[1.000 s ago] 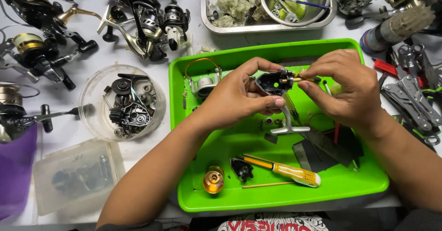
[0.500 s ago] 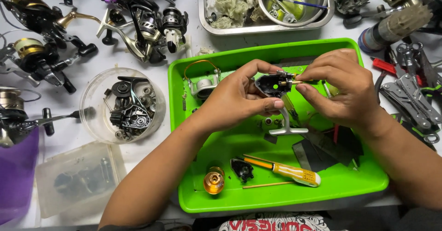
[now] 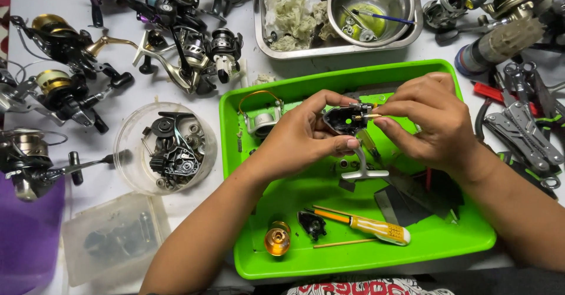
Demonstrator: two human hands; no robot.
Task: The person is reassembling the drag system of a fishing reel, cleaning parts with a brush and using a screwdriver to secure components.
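Observation:
Over a bright green tray [image 3: 353, 262], my left hand [image 3: 306, 136] grips a small black fishing reel body [image 3: 344, 120] with a silver foot hanging below it. My right hand [image 3: 429, 121] pinches a small brass-coloured part at the reel body's right side. In the tray lie a yellow-handled screwdriver [image 3: 368, 225], an amber knob [image 3: 277, 240], a small black part [image 3: 312, 223], a thin wooden stick [image 3: 344, 244], a reel spool with a gold bail [image 3: 262, 115] and dark cloth pieces [image 3: 418, 198].
A clear round dish of black reel parts [image 3: 170, 148] sits left of the tray. Several fishing reels [image 3: 65, 83] crowd the far left and back. A metal tray with a steel bowl [image 3: 371, 7] stands behind. Pliers and multi-tools [image 3: 524, 124] lie at the right. A clear plastic box [image 3: 112, 236] is front left.
Both hands keep hold of the reel body. The fingers have shifted slightly around it; nothing else has moved.

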